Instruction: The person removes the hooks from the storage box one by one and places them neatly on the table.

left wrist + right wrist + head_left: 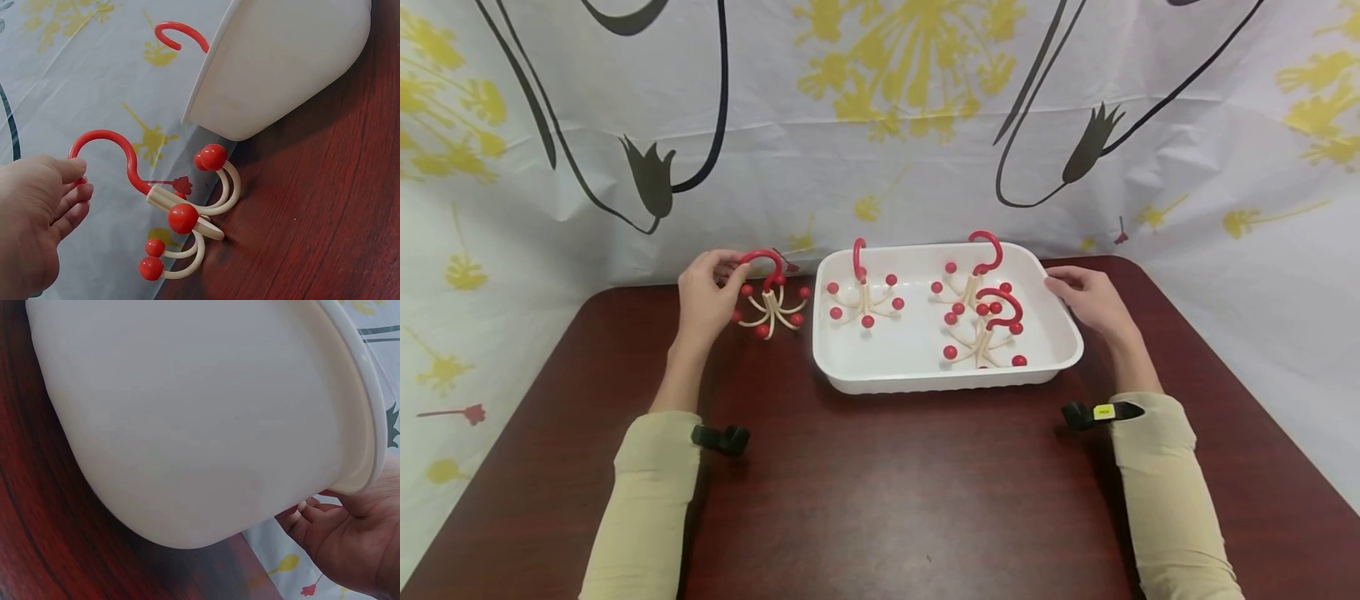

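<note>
My left hand [707, 293] pinches the tip of the red hook on a hanger [164, 199] just left of the tray. This hanger has a beige stem and several curved beige arms tipped with red balls. Its arms are down at the tabletop. At the right end of the white tray [880, 385], my right hand [1093, 302] grips the rim; in the right wrist view its fingers [312, 519] curl below the rim. Three similar hangers stand in the tray: one at the left [863, 292], one at the back right [972, 287] and one at the front right [982, 342].
The dark red-brown wooden table [895, 483] extends in front of the tray and between the forearms. Right behind the table hangs a white curtain [737, 183] printed with yellow and dark plants. Black wrist straps [721, 439] sit over the beige sleeves.
</note>
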### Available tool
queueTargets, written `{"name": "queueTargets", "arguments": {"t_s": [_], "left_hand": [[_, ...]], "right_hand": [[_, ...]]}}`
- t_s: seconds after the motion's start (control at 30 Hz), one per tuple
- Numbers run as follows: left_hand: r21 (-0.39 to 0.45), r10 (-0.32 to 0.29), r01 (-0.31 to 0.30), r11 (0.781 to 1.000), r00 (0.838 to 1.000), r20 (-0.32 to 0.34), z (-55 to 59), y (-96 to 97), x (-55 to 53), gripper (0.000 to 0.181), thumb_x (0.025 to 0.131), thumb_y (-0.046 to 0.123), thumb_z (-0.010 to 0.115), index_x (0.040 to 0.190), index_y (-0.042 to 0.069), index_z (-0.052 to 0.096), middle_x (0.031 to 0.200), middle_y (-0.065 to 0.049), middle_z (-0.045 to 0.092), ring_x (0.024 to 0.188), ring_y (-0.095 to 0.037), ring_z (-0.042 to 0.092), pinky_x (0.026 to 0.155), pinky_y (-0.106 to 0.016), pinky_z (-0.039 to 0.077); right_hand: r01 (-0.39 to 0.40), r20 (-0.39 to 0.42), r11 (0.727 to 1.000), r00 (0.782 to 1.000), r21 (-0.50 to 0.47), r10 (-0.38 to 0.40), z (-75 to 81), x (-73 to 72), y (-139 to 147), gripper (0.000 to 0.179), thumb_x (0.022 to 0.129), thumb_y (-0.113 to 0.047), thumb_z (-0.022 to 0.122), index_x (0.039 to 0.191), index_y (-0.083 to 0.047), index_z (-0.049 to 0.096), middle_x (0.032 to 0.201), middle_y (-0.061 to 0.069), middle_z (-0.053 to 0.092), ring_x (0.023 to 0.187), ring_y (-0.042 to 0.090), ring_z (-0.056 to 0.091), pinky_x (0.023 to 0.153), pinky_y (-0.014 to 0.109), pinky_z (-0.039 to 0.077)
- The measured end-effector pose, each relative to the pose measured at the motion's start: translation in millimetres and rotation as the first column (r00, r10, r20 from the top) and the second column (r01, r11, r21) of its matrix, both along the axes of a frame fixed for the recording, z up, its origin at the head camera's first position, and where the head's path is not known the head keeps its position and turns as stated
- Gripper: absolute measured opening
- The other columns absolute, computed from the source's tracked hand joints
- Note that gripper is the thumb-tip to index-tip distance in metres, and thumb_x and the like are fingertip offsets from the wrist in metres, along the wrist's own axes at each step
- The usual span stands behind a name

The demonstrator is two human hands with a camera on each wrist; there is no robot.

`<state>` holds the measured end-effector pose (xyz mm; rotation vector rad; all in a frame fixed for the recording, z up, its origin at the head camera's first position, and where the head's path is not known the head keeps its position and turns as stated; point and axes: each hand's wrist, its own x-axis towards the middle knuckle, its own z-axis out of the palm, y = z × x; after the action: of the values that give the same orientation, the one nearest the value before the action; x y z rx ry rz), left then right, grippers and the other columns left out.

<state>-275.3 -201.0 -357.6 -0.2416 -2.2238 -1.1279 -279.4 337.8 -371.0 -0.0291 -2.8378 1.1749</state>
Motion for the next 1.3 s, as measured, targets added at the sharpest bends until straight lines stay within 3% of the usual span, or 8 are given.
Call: {"name": "queueTargets", "arguments": {"t_s": [0.2, 0.4, 0.57, 0.73, 0.97, 1.3], "left_hand": [[0.007, 0.002, -0.002, 1.000, 1.000, -0.004, 1.8, -1.4, 2.2, 0.020, 0.095, 0.008, 0.071, 0.107, -0.007, 0.071, 0.101, -0.020, 0.067, 0.083, -0.020, 0.063, 0.071, -0.012, 0.043], [0.028, 0.016, -0.015, 0.999, 0.999, -0.033, 5.3, -2.4, 4.5, 0.020, 0.097, 0.012, 0.069, 0.108, -0.005, 0.072, 0.103, -0.018, 0.068, 0.085, -0.020, 0.063, 0.075, -0.012, 0.044], [0.055, 0.032, -0.028, 0.998, 0.998, -0.063, 9.1, -1.0, 7.2, 0.021, 0.096, 0.014, 0.069, 0.107, -0.004, 0.073, 0.101, -0.016, 0.068, 0.082, -0.007, 0.059, 0.075, -0.012, 0.045], [0.103, 0.005, 0.005, 0.995, 0.996, -0.094, 12.3, 4.3, 8.0, 0.021, 0.096, 0.011, 0.069, 0.108, -0.006, 0.071, 0.100, -0.019, 0.068, 0.080, -0.002, 0.057, 0.074, -0.014, 0.045], [0.125, -0.050, 0.063, 0.990, 0.993, -0.110, 14.5, 19.1, 11.5, 0.023, 0.098, 0.012, 0.067, 0.111, -0.006, 0.069, 0.101, -0.018, 0.067, 0.083, -0.008, 0.058, 0.076, -0.017, 0.046], [0.156, -0.131, 0.151, 0.976, 0.983, -0.127, 16.8, 40.6, 12.2, 0.024, 0.097, 0.010, 0.068, 0.113, -0.007, 0.068, 0.102, -0.018, 0.068, 0.084, -0.014, 0.059, 0.075, -0.019, 0.046]], "right_hand": [[0.000, 0.021, 1.000, 1.000, -0.007, 0.000, 1.0, -0.3, -1.3, 0.055, 0.104, -0.042, 0.053, 0.139, 0.000, 0.056, 0.132, 0.026, 0.059, 0.108, 0.035, 0.059, 0.083, 0.033, 0.050], [-0.001, 0.022, 1.000, 1.000, -0.008, 0.001, 1.0, 0.1, -1.4, 0.055, 0.104, -0.043, 0.053, 0.139, 0.000, 0.056, 0.132, 0.025, 0.059, 0.108, 0.034, 0.060, 0.083, 0.033, 0.050], [0.000, 0.027, 1.000, 1.000, -0.010, 0.000, 1.2, 0.0, -1.3, 0.056, 0.104, -0.043, 0.053, 0.139, 0.000, 0.055, 0.133, 0.025, 0.058, 0.109, 0.035, 0.059, 0.086, 0.038, 0.050], [0.000, 0.031, 1.000, 1.000, -0.016, 0.001, 2.1, 0.2, -1.7, 0.056, 0.104, -0.043, 0.053, 0.140, 0.000, 0.055, 0.134, 0.025, 0.058, 0.110, 0.035, 0.059, 0.088, 0.040, 0.050], [-0.001, 0.035, 0.999, 0.999, -0.037, 0.002, 1.2, 0.4, -0.8, 0.058, 0.103, -0.045, 0.053, 0.141, 0.000, 0.054, 0.136, 0.025, 0.056, 0.113, 0.037, 0.057, 0.095, 0.049, 0.048], [0.004, 0.026, 1.000, 1.000, -0.031, -0.004, 0.9, 0.6, -1.5, 0.056, 0.104, -0.043, 0.054, 0.139, 0.000, 0.056, 0.133, 0.025, 0.059, 0.109, 0.034, 0.059, 0.087, 0.038, 0.050]]}}
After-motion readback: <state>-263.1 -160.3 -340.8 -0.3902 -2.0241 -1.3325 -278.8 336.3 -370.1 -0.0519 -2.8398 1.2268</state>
